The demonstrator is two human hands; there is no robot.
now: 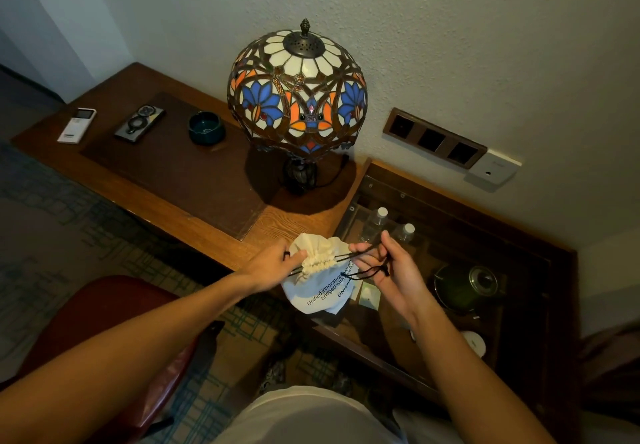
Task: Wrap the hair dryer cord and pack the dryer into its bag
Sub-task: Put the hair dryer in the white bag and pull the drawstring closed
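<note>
Just in front of the person's pale top, both hands hold a cream cloth drawstring bag [320,291] with dark printed lettering above the near edge of the brown wooden counter [194,225]. The left hand [273,263] pinches the gathered neck of the bag; the right hand [388,267] grips the thin black drawstring [363,260], drawn sideways from the puckered, closed mouth. The hair dryer itself is not visible. Farther back on the counter stand a stained-glass table lamp [298,93], a dark green ashtray [206,128], a phone [139,122] and a white remote [77,125].
</note>
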